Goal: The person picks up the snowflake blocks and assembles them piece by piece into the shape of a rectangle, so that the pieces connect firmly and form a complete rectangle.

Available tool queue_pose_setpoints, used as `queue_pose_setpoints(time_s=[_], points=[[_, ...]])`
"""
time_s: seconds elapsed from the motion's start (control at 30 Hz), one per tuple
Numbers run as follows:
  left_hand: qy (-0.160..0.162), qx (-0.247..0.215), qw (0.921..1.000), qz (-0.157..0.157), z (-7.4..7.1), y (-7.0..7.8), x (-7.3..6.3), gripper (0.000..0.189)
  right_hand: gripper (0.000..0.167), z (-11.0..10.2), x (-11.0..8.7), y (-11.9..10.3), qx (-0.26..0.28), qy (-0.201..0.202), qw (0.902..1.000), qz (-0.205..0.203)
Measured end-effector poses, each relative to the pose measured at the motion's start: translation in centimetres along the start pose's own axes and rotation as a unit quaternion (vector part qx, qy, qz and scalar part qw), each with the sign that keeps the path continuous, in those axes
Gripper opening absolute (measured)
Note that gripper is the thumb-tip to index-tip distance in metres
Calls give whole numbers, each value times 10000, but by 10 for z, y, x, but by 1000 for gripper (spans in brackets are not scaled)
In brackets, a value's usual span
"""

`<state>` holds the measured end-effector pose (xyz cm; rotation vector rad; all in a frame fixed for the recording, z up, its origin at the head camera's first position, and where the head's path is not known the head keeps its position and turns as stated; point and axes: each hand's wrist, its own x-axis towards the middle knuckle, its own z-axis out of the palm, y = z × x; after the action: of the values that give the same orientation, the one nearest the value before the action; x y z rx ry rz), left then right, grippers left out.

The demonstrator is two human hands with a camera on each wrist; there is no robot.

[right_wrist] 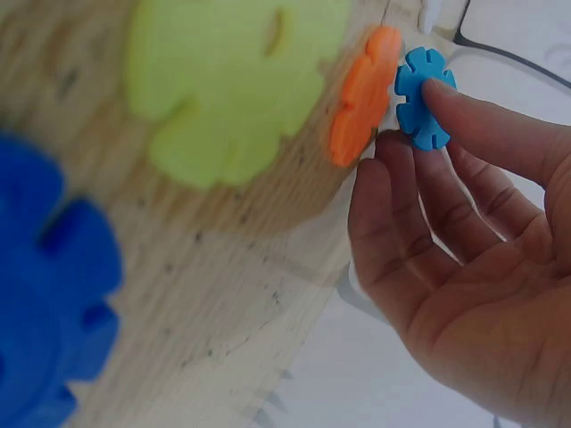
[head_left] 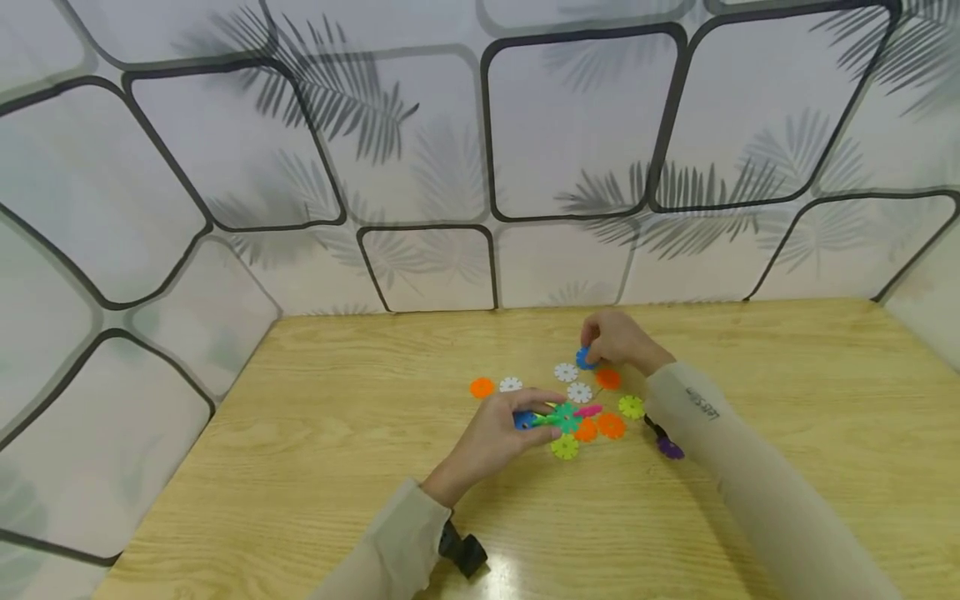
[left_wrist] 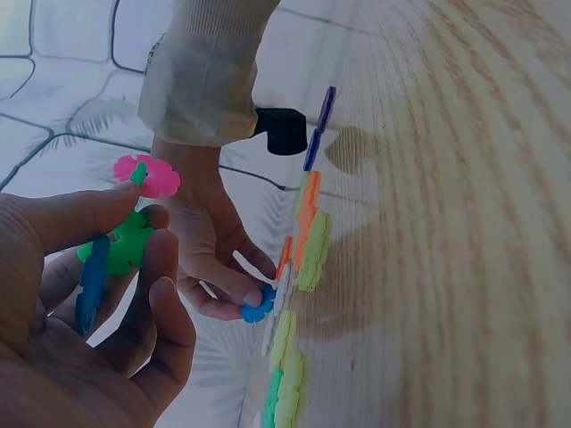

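Note:
My left hand (head_left: pixel 491 433) holds a small joined group of notched plastic snowflake discs above the table. In the left wrist view the group shows a pink disc (left_wrist: pixel 159 176), green discs (left_wrist: pixel 129 245) and a blue disc (left_wrist: pixel 91 285) slotted together at angles. Farther back and to the right, my right hand (head_left: pixel 618 337) pinches a single blue snowflake disc (right_wrist: pixel 412 114) between thumb and fingers. That disc stands on edge, close over the loose pieces, with an orange disc (right_wrist: pixel 364 98) beside it.
Loose discs lie around the hands: white (head_left: pixel 566 372), orange (head_left: pixel 482 387), yellow-green (head_left: pixel 632 407). A purple disc (head_left: pixel 670 448) lies by the right forearm. Behind the wooden table (head_left: pixel 337 392) stands a patterned wall covering (head_left: pixel 577 125). A black device (head_left: pixel 468 554) hangs under the left wrist.

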<state>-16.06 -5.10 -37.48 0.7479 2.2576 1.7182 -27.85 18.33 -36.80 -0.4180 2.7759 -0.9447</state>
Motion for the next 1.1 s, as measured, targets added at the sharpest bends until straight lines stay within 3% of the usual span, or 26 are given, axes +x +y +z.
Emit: queue_pose_setpoints(time_s=[0.3,0.7,1.1], points=[[-10,-37,10000,-47,0,-2,1,32,7,-7,-7,0,856,-74,9963,75],[53,240,9997,-68,-1,-1,2,32,7,-14,-17,-3,1193,-56,9927,-187],[17,215,9998,-34,-1,-4,2,35,14,-19,-32,-2,1515,-121,9883,-98]])
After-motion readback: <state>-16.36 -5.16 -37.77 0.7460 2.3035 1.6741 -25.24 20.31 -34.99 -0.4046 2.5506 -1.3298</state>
